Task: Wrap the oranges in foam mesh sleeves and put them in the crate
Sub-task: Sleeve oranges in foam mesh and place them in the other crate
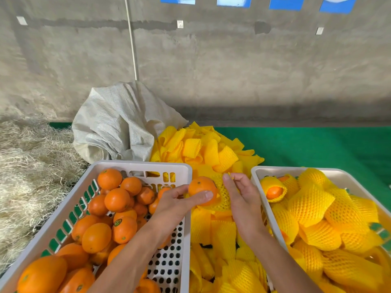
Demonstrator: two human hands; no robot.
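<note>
green mat, left hand gripping orange, perhaps half-sleeved

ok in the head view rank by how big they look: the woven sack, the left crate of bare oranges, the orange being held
1. left crate, though it is nearest the camera, which enlarges it
2. woven sack, farther back, so it is unclear which is truly larger
3. orange, held by the left hand, clearly smallest

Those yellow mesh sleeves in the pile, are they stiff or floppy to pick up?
Probably floppy: the sleeves lie curled and bent in the pile. Likely stretchy too, since the one in the right hand spreads beside the orange.
</note>
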